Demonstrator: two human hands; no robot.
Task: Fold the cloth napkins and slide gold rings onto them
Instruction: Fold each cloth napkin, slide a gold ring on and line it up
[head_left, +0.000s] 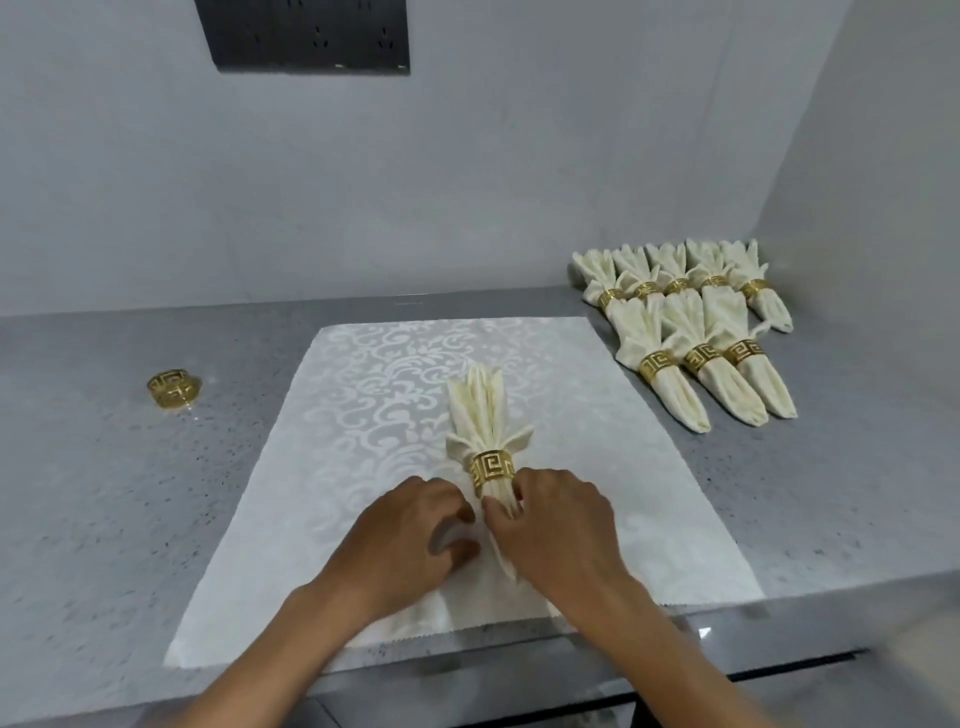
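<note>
Both hands, left (415, 525) and right (550, 519), pinch the napkin (480, 415) below its ring (492, 466). Eight finished bundles (691, 322) lie right of it; one spare ring (174, 388) waits to its left.

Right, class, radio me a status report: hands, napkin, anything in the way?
Left hand and right hand both pinching napkin below gold ring. Ring already on. Nothing in the way.
</note>
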